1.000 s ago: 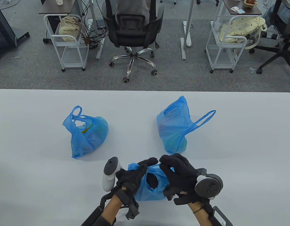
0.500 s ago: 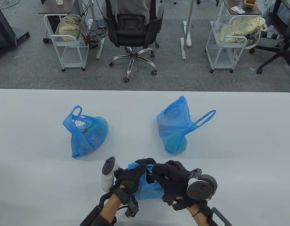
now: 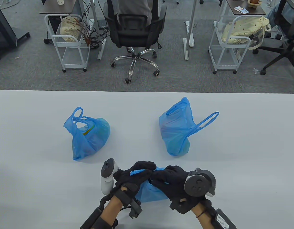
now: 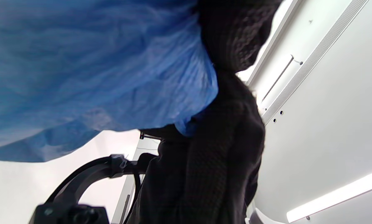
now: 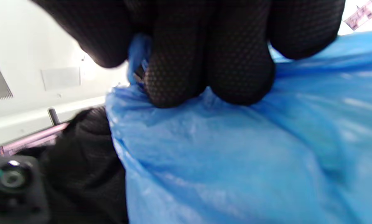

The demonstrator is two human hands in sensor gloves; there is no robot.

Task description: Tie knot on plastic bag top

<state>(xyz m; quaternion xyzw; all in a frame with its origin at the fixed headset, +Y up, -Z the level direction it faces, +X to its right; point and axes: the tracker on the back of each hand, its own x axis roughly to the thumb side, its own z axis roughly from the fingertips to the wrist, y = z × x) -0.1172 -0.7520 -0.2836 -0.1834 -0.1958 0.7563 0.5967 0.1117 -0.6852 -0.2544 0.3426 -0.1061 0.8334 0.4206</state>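
A blue plastic bag [image 3: 150,193] sits at the table's near edge between both hands. My left hand [image 3: 135,175] grips one bag handle, a blue strip running across its fingers. My right hand [image 3: 167,179] grips the other side of the bag top, and the two hands meet over the closed-up mouth. In the right wrist view my fingertips [image 5: 204,81] pinch bunched blue film [image 5: 223,161]. In the left wrist view the bag [image 4: 89,74] fills the upper left beside a black glove [image 4: 217,146]. What is inside the bag is hidden.
Two more blue bags stand further back: one at the left [image 3: 87,133], one at the right [image 3: 179,130] with a long handle sticking out to the right. The white table [image 3: 30,143] ends at a far edge, with office chairs and carts beyond.
Both hands have come together over the bag and shifted a little left. The bag's open mouth, visible a second ago, is now closed up and covered by the hands.
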